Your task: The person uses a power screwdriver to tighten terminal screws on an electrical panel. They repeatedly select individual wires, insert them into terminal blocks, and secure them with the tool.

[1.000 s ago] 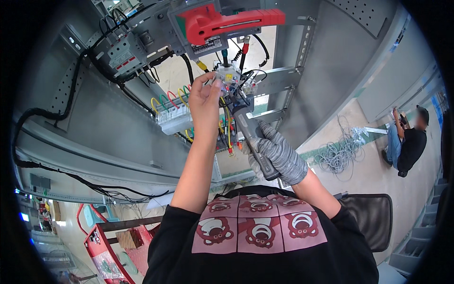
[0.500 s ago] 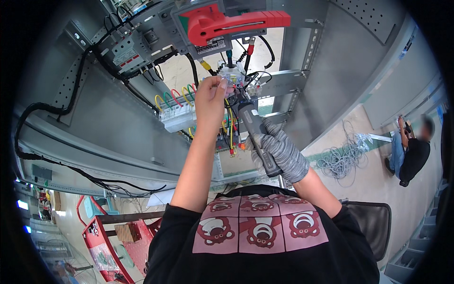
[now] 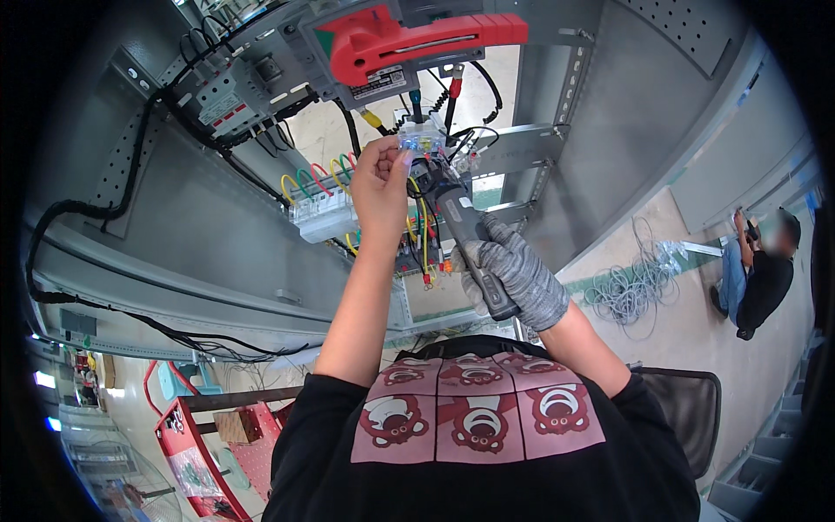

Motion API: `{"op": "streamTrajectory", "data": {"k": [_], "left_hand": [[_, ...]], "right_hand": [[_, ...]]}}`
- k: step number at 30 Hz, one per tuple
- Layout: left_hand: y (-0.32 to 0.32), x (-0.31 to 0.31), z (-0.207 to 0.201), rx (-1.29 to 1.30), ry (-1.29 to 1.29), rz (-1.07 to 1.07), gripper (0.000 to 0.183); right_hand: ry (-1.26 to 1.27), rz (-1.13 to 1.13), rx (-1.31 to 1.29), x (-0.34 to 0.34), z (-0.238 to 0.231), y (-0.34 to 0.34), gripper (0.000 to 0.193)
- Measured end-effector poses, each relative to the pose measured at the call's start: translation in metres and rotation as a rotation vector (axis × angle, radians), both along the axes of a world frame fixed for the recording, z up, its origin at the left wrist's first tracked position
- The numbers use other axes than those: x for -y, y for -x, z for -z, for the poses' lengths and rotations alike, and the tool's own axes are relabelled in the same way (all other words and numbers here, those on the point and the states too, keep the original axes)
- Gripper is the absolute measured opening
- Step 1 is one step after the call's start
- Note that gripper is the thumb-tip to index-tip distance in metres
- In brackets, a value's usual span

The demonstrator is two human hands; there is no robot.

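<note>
My right hand [image 3: 519,271], in a grey knitted glove, is wrapped round a long grey and black stick-shaped power tool [image 3: 465,222]. The tool's head points up and away, close to the clear-covered terminal block [image 3: 422,137] under the switch; its tip is too small to make out. Bare, my left hand [image 3: 383,183] is held beside that block with fingers curled and thumb and forefinger together at its left side. Whatever is between those fingertips is hidden. Yellow and green wires [image 3: 424,228] hang below the tool's head.
A red rotary handle [image 3: 426,43] juts out above my hands. To the left are a row of breakers [image 3: 326,213] with coloured wire loops and a grey device [image 3: 230,97]. Cable coils [image 3: 635,283] lie on the floor at right, near a crouching person [image 3: 758,278]. A red cart [image 3: 204,452] stands lower left.
My left fingers have shifted slightly left, and the tool's head has moved a little left too. The whole view has shifted slightly. The right hand keeps its hold on the tool.
</note>
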State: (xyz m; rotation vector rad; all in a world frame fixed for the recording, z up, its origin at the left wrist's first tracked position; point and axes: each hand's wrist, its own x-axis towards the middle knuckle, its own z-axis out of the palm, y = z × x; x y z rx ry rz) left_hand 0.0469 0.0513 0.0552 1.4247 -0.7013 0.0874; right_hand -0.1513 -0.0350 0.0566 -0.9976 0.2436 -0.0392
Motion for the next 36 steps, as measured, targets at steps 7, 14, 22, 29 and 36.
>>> {"op": "streamTrajectory", "data": {"k": [7,14,22,29,36], "left_hand": [[-0.003,0.001,-0.004,-0.020,0.011,0.037,0.017],[0.003,-0.002,-0.010,0.290,-0.252,-0.166,0.025],[0.006,-0.002,-0.010,0.458,-0.303,-0.261,0.029],[0.008,-0.004,-0.017,0.422,-0.256,-0.221,0.032],[-0.003,-0.004,-0.005,0.463,-0.268,-0.207,0.029]], "right_hand": [[0.020,0.018,-0.021,-0.001,-0.007,-0.003,0.055],[-0.039,0.027,-0.010,-0.004,-0.010,-0.001,0.052],[-0.063,0.055,-0.039,-0.010,-0.007,-0.004,0.054],[-0.129,0.042,-0.041,-0.011,0.000,-0.006,0.049],[-0.238,0.121,0.005,-0.025,-0.001,-0.006,0.037]]}}
